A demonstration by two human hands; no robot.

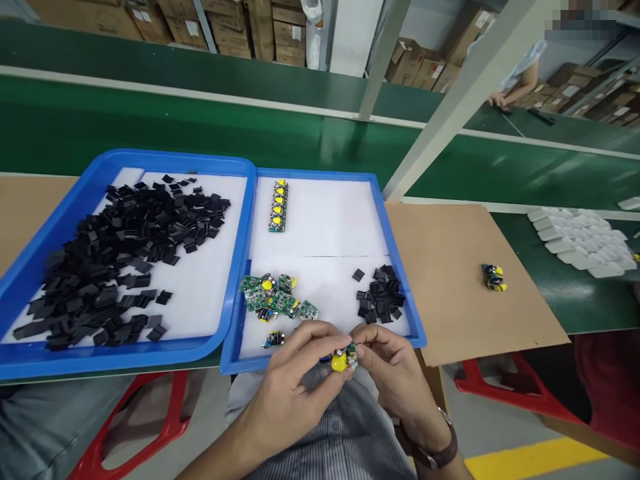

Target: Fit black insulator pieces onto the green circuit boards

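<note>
Both hands meet over my lap, just in front of the right blue tray (395,267). My left hand (293,387) and my right hand (390,370) pinch one small green circuit board with a yellow part (344,358) between their fingertips. Several more green boards (275,299) lie in a heap in that tray's near left corner, with a lone one (273,340) by the rim. A small pile of black pieces (381,300) sits at its near right. A row of finished boards (278,205) lies at the tray's far end.
The left blue tray (50,233) holds a big heap of black pieces (120,247). One board (494,277) sits on the brown cardboard sheet (450,280). White casings (580,240) lie on the green conveyor. Another person's arm (517,83) is at the far right. Red stools stand below.
</note>
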